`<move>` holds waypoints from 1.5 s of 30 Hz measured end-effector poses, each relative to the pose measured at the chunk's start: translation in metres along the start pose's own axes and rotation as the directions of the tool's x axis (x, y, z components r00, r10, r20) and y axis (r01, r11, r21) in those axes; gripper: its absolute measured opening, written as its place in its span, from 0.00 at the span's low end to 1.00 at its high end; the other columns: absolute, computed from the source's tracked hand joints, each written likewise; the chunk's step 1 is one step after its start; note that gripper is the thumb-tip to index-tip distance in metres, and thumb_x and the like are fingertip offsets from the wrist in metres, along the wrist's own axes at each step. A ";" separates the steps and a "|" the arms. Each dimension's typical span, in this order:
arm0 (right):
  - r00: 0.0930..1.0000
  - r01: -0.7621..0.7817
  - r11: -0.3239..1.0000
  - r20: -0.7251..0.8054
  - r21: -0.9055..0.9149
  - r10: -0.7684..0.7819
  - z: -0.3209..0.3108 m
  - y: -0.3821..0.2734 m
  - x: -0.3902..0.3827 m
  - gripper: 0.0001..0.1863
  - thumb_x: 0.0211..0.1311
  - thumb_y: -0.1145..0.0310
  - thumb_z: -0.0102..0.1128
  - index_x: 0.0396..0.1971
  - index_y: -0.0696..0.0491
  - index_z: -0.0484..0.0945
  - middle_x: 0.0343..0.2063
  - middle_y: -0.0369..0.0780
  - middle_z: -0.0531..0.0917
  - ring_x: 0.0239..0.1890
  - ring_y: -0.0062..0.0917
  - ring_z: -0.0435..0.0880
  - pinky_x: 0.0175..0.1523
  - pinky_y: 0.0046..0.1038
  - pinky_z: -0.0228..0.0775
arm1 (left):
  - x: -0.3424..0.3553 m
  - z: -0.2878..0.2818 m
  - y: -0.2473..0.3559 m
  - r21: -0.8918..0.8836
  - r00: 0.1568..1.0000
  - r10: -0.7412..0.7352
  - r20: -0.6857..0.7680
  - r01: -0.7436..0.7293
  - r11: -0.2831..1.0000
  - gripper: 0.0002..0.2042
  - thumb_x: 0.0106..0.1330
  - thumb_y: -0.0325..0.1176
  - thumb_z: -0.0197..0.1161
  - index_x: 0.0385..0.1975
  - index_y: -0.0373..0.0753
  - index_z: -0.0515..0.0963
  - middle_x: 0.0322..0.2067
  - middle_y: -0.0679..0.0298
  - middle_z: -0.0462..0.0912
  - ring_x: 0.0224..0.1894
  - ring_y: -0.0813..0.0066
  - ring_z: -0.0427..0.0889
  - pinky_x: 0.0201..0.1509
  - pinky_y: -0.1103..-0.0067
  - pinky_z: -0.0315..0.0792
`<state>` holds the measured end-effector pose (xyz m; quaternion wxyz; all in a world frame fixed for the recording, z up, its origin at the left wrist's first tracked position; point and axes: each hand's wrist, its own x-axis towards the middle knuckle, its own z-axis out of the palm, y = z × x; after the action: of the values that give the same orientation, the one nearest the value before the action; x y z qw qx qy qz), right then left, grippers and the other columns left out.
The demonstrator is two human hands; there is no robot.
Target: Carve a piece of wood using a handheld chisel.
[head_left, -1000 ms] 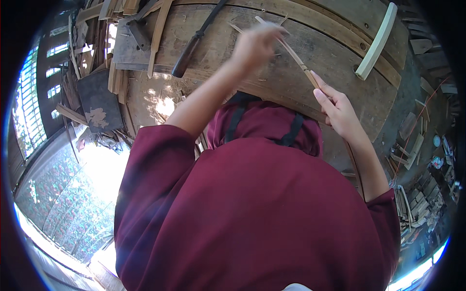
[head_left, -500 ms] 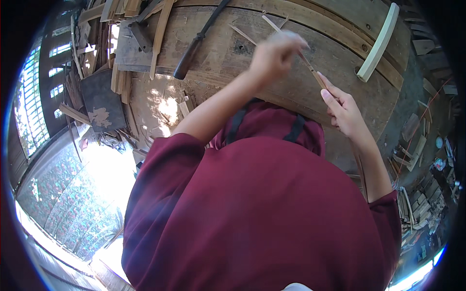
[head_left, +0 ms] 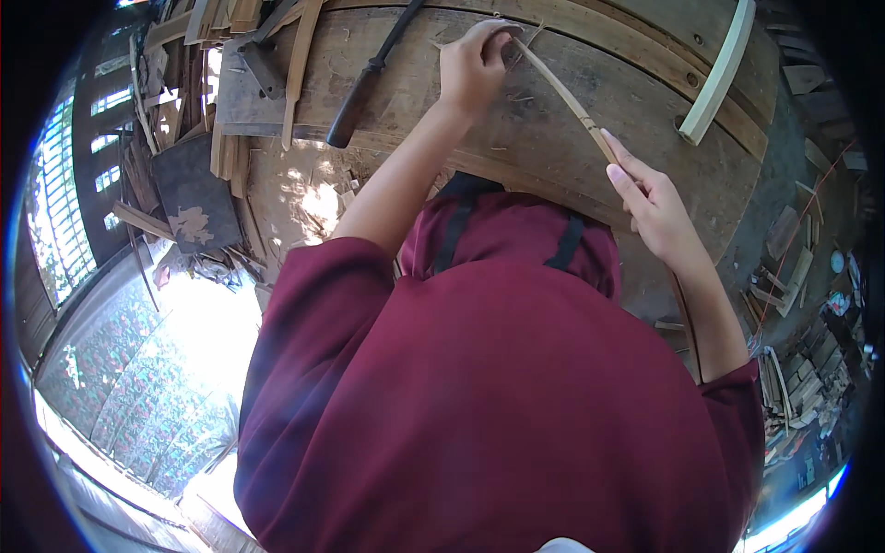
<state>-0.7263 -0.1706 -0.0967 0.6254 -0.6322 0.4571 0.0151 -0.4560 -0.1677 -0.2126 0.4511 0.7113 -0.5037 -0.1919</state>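
A thin, slightly bowed wooden strip (head_left: 560, 90) slants across above the workbench. My right hand (head_left: 653, 205) is closed around its nearer part, with the thumb lying along it. A brown length of what looks like the same strip shows beside my right forearm. My left hand (head_left: 472, 69) is at the strip's far end, fingers curled over it. The exact contact of the fingertips there is partly hidden. Below the hands, the wooden workbench (head_left: 544, 138) has a worn, stained surface.
A dark-handled long tool (head_left: 355, 106) lies left of my left hand. A pale, curved wooden piece (head_left: 721, 78) rests at the bench's right. Wooden slats (head_left: 302, 74) and a dark metal block (head_left: 265, 72) sit at the far left. Wood scraps (head_left: 795, 281) litter the floor on the right.
My left hand has moved left and away from me, from partway along the strip to its far end. My right hand keeps its hold in nearly the same place.
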 end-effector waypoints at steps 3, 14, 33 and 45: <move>1.000 -0.006 1.000 0.004 0.002 0.006 -0.001 0.002 0.001 0.25 0.74 0.61 0.48 0.66 0.57 0.64 0.45 0.40 0.82 0.39 0.14 0.72 0.53 0.19 0.64 | -0.029 0.018 0.027 -0.050 0.980 0.178 0.085 -0.174 0.984 0.09 0.58 0.23 0.61 0.36 0.42 0.83 0.39 0.59 0.85 0.42 0.60 0.84 0.43 0.71 0.78; 0.998 0.061 0.998 -0.031 -0.007 -0.061 -0.006 0.008 -0.003 0.25 0.74 0.62 0.48 0.66 0.56 0.64 0.47 0.43 0.81 0.41 0.15 0.73 0.54 0.19 0.64 | -0.051 0.023 0.049 -0.180 0.906 0.406 0.115 -0.383 0.906 0.13 0.58 0.21 0.60 0.40 0.46 0.82 0.37 0.60 0.84 0.39 0.61 0.85 0.44 0.70 0.78; 0.999 -0.036 0.995 -0.014 0.098 0.037 -0.002 0.018 0.001 0.26 0.74 0.59 0.48 0.68 0.52 0.64 0.21 0.26 0.64 0.22 0.10 0.62 0.28 0.16 0.58 | -0.059 0.036 0.056 -0.224 0.923 0.380 0.065 -0.358 0.906 0.14 0.57 0.20 0.58 0.40 0.45 0.82 0.37 0.63 0.85 0.43 0.64 0.85 0.48 0.72 0.77; 0.999 -0.022 0.983 -0.028 0.180 0.027 0.003 0.021 -0.002 0.27 0.74 0.55 0.49 0.69 0.48 0.64 0.19 0.26 0.60 0.19 0.10 0.60 0.22 0.16 0.55 | -0.054 0.032 0.049 -0.283 0.890 0.432 0.146 -0.381 0.880 0.13 0.55 0.19 0.60 0.36 0.45 0.82 0.40 0.63 0.85 0.40 0.61 0.85 0.45 0.71 0.78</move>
<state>-0.7380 -0.1632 -0.1124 0.6728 -0.5676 0.4737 -0.0279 -0.5286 -0.1383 -0.1980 0.5121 0.5038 -0.6580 -0.2257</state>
